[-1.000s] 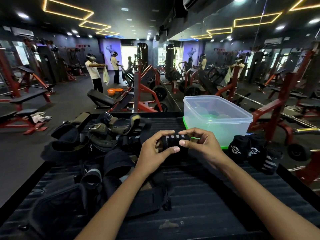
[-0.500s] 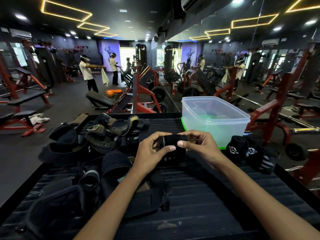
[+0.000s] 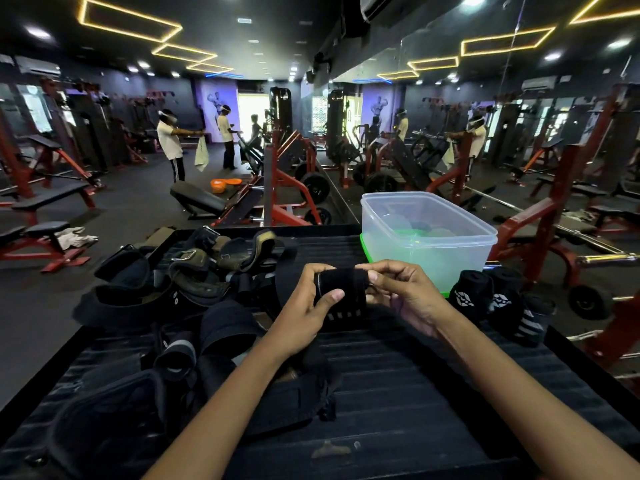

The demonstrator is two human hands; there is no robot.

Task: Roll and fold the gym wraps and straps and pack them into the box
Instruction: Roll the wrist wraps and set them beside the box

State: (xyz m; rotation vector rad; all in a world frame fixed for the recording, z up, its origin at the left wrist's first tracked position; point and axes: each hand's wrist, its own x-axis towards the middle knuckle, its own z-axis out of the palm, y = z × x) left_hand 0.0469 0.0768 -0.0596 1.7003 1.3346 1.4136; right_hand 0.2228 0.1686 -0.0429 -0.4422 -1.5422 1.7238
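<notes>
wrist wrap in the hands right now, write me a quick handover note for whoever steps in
Left hand: grips the left end of the black wrist wrap, thumb across its front.
Right hand: pinches the wrap's right end.
The wrap is rolled and held above the black table, just in front of the clear plastic box.
Done: three rolled wraps stand right of the box, not yet inside.
Left: finish this roll, roll or fold the pile of straps and grips at left, then pack everything into the box.
</notes>
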